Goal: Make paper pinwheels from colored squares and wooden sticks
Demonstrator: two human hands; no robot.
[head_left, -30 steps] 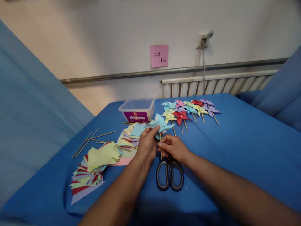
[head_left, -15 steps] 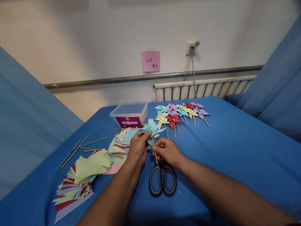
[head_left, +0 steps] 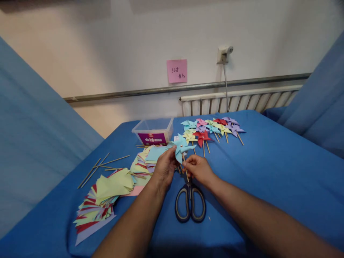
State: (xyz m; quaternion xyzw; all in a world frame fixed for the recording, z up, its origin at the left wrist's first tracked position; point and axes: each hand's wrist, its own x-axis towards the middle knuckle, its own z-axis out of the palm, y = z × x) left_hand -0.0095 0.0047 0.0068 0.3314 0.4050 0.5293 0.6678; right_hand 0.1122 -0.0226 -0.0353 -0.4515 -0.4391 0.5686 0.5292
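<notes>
While left hand [head_left: 164,168] pinches blade of light-blue pinwheel [head_left: 180,147] above scissors [head_left: 190,204], right hand [head_left: 198,168] closed round its stick [head_left: 185,168]; paper flimsy, creases easily, likely safest gripped by stick

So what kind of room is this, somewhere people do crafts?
Probably an indoor room set up as a makeshift craft station. A table under blue cloth holds finished paper pinwheels, stacks of coloured paper squares and scissors; a radiator and a wall socket sit behind.
</notes>
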